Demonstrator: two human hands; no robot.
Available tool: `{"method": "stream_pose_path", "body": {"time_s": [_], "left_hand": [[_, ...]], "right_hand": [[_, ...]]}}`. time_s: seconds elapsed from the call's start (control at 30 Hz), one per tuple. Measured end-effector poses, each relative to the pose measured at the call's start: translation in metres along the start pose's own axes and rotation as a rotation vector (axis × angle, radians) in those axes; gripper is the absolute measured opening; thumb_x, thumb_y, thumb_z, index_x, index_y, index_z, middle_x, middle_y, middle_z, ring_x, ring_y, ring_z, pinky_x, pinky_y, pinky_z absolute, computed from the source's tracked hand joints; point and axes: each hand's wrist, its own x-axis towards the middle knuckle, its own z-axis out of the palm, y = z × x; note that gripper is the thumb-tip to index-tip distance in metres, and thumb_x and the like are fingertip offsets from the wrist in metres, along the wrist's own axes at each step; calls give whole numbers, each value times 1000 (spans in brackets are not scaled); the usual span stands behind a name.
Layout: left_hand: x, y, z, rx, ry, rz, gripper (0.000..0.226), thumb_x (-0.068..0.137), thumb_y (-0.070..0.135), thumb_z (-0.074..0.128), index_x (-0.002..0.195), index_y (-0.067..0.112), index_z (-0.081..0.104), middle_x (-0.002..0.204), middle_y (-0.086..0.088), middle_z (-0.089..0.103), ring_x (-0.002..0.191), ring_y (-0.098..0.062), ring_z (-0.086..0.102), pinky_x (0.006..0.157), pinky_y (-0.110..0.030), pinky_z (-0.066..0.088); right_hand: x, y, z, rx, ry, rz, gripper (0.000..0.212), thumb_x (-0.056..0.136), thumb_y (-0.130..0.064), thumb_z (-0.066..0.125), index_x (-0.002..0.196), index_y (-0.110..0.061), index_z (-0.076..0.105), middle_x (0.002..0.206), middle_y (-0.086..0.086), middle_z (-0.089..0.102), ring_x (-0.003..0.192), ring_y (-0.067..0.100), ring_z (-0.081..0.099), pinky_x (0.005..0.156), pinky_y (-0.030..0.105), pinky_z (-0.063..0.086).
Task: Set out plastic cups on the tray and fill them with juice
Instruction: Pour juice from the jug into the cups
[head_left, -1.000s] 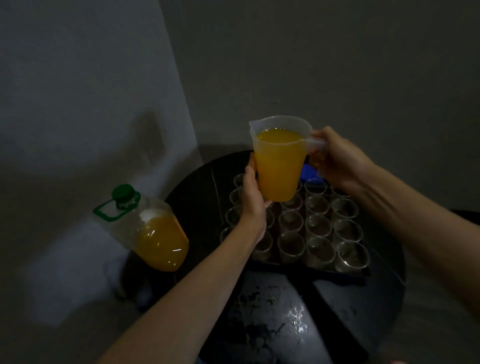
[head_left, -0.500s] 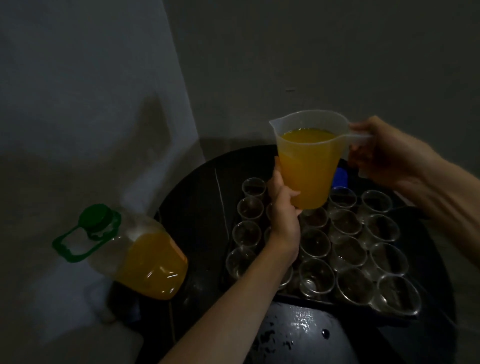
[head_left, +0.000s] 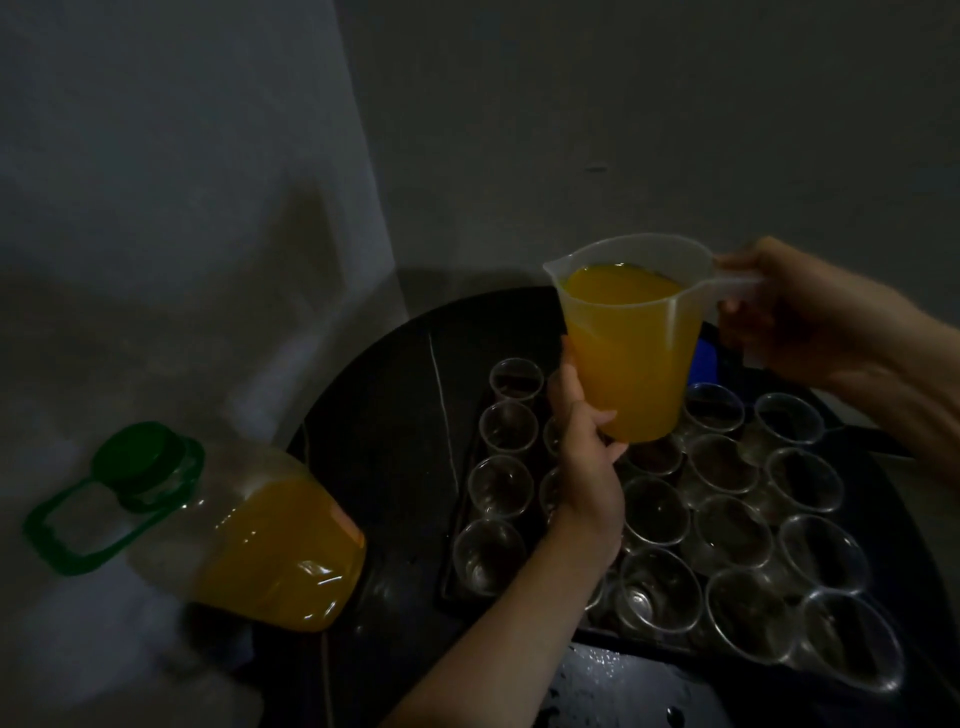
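A translucent plastic jug (head_left: 631, 338) nearly full of orange juice hangs in the air above the tray, upright with its spout to the left. My right hand (head_left: 795, 312) grips its handle. My left hand (head_left: 584, 457) cups the jug's lower left side and bottom. Under them a dark tray (head_left: 452, 582) holds several clear plastic cups (head_left: 501, 486) in rows, all of them without juice. My left forearm hides some cups in the second column.
The tray lies on a round black table (head_left: 384, 415). At its left edge stands a big clear juice bottle (head_left: 249, 540) with a green cap and handle, about half full. A blue object (head_left: 704, 358) shows behind the jug. Grey walls close in behind.
The view has come nearer to the table. The jug tilted a little so the juice surface now shows, held by both hands as before.
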Motion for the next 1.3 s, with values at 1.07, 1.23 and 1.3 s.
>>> {"method": "stream_pose_path", "body": {"time_s": [1.07,1.23,1.3], "left_hand": [[9,-12,-5,-89,48,-35,74,75,29,46,146,52,41,141,20,52,124,-10,54,109,-60,41],[9,-12,-3,-109,51,-39,74,75,26,47,144,51,43,139,20,53,127,-13,54,108,-62,41],[9,-12,-3,-110,55,-43,73,75,26,47,144,51,43,139,19,53,127,-14,54,108,-62,42]], "right_hand": [[7,7,9,-140,-47,-30,23,93,-38,56,79,-19,57,58,-2,46,50,9,38,59,29,27],[10,5,12,-67,-44,-49,18,93,-31,58,81,-18,59,57,-2,50,48,8,38,57,27,29],[12,4,13,-71,-50,-47,17,93,-31,58,82,-17,58,59,-1,49,49,8,37,56,27,27]]}}
